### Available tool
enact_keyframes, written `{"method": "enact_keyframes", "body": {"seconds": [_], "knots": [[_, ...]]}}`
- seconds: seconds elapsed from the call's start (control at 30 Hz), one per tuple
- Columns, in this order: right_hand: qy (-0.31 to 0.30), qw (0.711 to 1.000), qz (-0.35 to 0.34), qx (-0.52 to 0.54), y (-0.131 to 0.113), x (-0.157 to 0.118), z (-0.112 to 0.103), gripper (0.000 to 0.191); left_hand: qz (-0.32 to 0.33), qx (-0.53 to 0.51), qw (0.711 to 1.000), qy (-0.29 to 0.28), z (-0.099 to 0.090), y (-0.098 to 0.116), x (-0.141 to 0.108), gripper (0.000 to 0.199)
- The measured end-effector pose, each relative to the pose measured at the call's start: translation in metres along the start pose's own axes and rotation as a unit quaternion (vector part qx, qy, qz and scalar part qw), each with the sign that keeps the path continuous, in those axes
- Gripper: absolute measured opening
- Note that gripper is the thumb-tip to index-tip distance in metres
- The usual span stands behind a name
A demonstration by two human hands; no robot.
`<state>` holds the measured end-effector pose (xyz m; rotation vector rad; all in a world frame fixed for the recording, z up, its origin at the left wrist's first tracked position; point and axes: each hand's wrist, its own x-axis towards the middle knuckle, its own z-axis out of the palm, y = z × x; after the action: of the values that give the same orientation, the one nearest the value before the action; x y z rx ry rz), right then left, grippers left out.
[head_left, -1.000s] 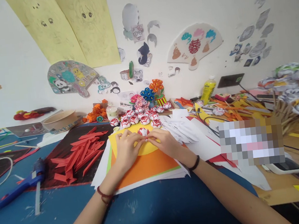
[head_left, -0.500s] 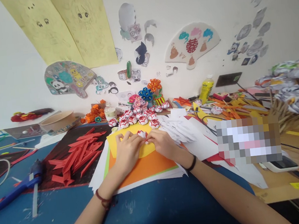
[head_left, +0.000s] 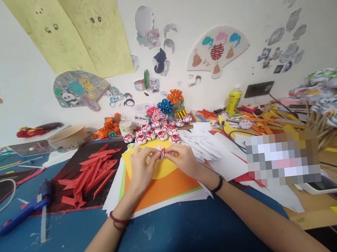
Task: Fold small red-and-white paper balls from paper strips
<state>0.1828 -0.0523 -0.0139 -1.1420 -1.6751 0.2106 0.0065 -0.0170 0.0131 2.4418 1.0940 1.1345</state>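
Between my two hands is a small red and white folded paper flower (head_left: 161,152), partly hidden by the fingers. My left hand (head_left: 143,163) pinches its left side, while my right hand (head_left: 183,159) grips the right side with thumb and fingertips. Both hands are just above a yellow sheet (head_left: 161,172) that lies on an orange sheet (head_left: 166,190) and a stack of white paper. Right behind the hands stands a cluster of several finished red and white paper flowers (head_left: 150,134).
Red folded strips (head_left: 97,173) lie on a dark mat at left, beside a blue glue gun (head_left: 43,197). White folded paper pieces (head_left: 202,146) are at right. A bowl (head_left: 69,138), a yellow-green bottle (head_left: 233,101) and paper flower pots stand along the wall.
The paper flower has turned in my fingers, and its red side shows differently. My fingers have shifted around it. The whole view has moved slightly.
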Motion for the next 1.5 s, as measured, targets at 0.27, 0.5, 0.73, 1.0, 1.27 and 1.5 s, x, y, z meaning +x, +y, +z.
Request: {"method": "enact_keyframes", "body": {"seconds": [0.27,0.5,0.73,1.0,1.27,1.5], "knots": [[-0.041,0.997,-0.002,0.067,-0.007,0.006,-0.006,0.008,0.009,0.003,1.000,0.005,-0.002,-0.006,0.003,0.020],[-0.055,0.993,0.011,0.106,-0.006,0.006,-0.005,0.013,-0.001,-0.101,0.992,-0.082,-0.005,-0.015,0.006,0.019],[-0.103,0.849,0.251,0.454,-0.013,0.012,-0.014,0.054,-0.010,-0.181,0.983,0.022,-0.013,-0.008,0.007,0.020],[-0.245,0.807,0.217,0.491,-0.014,0.007,-0.019,0.039,0.012,-0.264,0.964,-0.033,-0.030,0.003,0.009,0.018],[-0.235,0.824,0.221,0.466,-0.009,0.010,-0.020,0.035,-0.012,-0.346,0.934,-0.093,-0.041,0.008,0.010,0.013],[-0.232,0.810,0.286,0.457,-0.006,0.010,-0.024,0.047,-0.053,-0.348,0.931,-0.098,-0.034,0.019,0.004,0.013]]}}
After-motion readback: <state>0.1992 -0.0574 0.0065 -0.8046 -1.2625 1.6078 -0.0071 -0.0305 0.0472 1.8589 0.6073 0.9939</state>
